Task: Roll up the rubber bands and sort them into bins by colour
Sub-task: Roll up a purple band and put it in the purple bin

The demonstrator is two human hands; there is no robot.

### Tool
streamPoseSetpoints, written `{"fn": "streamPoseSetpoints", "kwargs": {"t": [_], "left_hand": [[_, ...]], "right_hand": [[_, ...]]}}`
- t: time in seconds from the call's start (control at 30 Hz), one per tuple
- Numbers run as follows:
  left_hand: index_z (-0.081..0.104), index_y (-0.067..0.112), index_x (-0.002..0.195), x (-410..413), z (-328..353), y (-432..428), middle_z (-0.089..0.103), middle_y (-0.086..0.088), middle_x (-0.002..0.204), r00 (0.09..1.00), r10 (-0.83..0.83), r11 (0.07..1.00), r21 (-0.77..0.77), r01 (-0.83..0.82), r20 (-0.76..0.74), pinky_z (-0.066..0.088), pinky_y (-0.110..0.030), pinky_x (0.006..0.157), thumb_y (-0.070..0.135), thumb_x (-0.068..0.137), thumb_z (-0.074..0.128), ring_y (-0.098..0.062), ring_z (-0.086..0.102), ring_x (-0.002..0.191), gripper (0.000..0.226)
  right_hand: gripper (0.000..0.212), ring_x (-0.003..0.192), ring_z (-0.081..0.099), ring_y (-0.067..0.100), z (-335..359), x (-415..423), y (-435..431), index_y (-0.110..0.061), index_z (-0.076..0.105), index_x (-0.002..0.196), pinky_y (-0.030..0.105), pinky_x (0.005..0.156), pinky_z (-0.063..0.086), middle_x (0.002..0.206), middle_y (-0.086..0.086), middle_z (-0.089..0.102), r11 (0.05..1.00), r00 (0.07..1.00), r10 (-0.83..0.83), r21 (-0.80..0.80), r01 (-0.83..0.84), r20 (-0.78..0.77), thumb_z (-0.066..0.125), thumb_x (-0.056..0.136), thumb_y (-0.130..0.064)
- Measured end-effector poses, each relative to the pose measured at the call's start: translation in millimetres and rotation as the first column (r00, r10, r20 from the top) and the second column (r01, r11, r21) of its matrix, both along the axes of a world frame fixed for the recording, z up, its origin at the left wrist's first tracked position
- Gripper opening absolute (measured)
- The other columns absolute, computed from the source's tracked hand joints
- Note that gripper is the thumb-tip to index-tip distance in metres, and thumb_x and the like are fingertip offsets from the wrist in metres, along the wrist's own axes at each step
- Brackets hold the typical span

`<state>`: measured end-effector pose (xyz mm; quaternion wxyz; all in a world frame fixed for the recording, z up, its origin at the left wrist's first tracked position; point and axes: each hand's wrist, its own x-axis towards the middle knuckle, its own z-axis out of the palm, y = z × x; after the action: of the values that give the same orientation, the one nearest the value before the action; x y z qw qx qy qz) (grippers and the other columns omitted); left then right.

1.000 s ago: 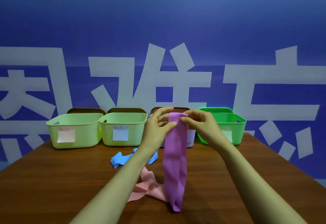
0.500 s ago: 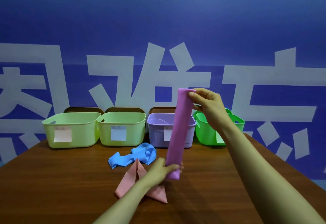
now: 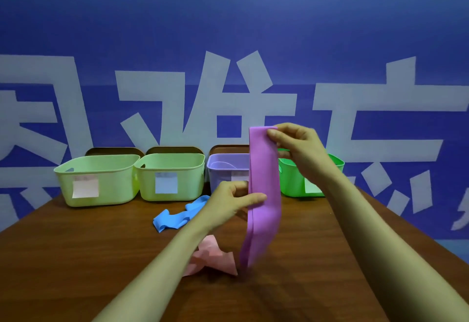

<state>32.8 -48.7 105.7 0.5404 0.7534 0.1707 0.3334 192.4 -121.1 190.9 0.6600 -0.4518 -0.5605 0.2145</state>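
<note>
A blue wall (image 3: 228, 17) bearing large pale characters (image 3: 208, 108) rises behind a brown wooden desk (image 3: 76, 258); rounded brown tops (image 3: 114, 150), possibly chair backs, show along its far edge under dim, even light.

Dim, even bluish light; soft shadows on the table (image 3: 76, 258); wide-angle bowing at edges, slight blur.

A brown wooden table (image 3: 76, 258) is filling the lower frame. A blue backdrop (image 3: 228, 17) bearing large white characters is spanning the top, and brown rounded panels (image 3: 114, 151) are standing upright at centre left.
</note>
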Motion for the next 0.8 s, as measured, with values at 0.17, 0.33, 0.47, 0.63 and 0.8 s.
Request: {"fn": "streamPoseSetpoints", "kwargs": {"t": [0.17, 0.33, 0.47, 0.63, 0.8], "left_hand": [[0.070, 0.011, 0.095, -14, -4, -7, 0.072, -0.001, 0.079, 0.995, -0.081, 0.988, -0.135, 0.072, -0.059, 0.048, -0.024, 0.051, 0.017, 0.087, 0.065, -0.011, 0.063, 0.060, 0.010], [0.065, 0.014, 0.111, -20, -67, 10, 0.069, -0.001, 0.108, 0.949, -0.148, 0.959, -0.274, 0.070, -0.277, 0.049, -0.031, 0.090, 0.026, 0.083, 0.072, -0.014, 0.066, 0.097, 0.031], [0.041, 0.013, 0.137, -5, -99, 34, 0.050, -0.005, 0.135, 0.906, 0.169, 0.938, -0.220, -0.268, -0.387, 0.045, -0.018, 0.081, 0.029, 0.082, 0.073, -0.011, 0.053, 0.115, 0.066], [0.038, 0.005, 0.138, 35, -116, 64, 0.048, -0.009, 0.134, 0.891, 0.328, 0.872, -0.263, -0.414, -0.314, 0.041, -0.021, 0.084, 0.019, 0.085, 0.070, -0.014, 0.050, 0.111, 0.063], [0.054, 0.001, 0.113, 60, -136, 80, 0.064, -0.018, 0.115, 0.915, 0.297, 0.847, -0.367, -0.384, -0.272, 0.053, -0.028, 0.081, 0.006, 0.088, 0.064, -0.019, 0.063, 0.092, 0.028]], "right_hand": [[0.003, 0.064, 0.056, 0.005, -12, 1, 2, -0.011, 0.067, 0.089, 0.017, 0.056, 0.050, 0.076, -0.001, 0.064, 0.999, 1.000, 0.011, -0.048, -0.012, -0.029, 0.066, 0.088, -0.013], [0.010, 0.058, 0.053, 0.004, -116, 5, 45, -0.015, 0.064, 0.081, 0.014, 0.054, 0.045, 0.066, -0.008, 0.063, 0.951, 0.988, 0.006, -0.304, -0.054, -0.156, 0.065, 0.087, -0.007], [0.013, 0.060, 0.052, 0.009, -209, 13, 66, -0.013, 0.064, 0.078, 0.014, 0.053, 0.044, 0.067, -0.003, 0.062, 0.876, 0.973, -0.074, -0.481, -0.040, -0.216, 0.065, 0.087, -0.004], [0.011, 0.056, 0.053, -0.004, -227, 24, 86, -0.012, 0.064, 0.083, 0.012, 0.054, 0.044, 0.071, -0.002, 0.061, 0.882, 0.973, -0.174, -0.463, 0.084, -0.155, 0.063, 0.089, -0.002], [0.014, 0.061, 0.058, 0.006, -238, 34, 96, -0.013, 0.065, 0.077, 0.020, 0.060, 0.046, 0.068, 0.000, 0.066, 0.887, 0.964, -0.175, -0.458, 0.065, -0.202, 0.066, 0.087, -0.003]]}}
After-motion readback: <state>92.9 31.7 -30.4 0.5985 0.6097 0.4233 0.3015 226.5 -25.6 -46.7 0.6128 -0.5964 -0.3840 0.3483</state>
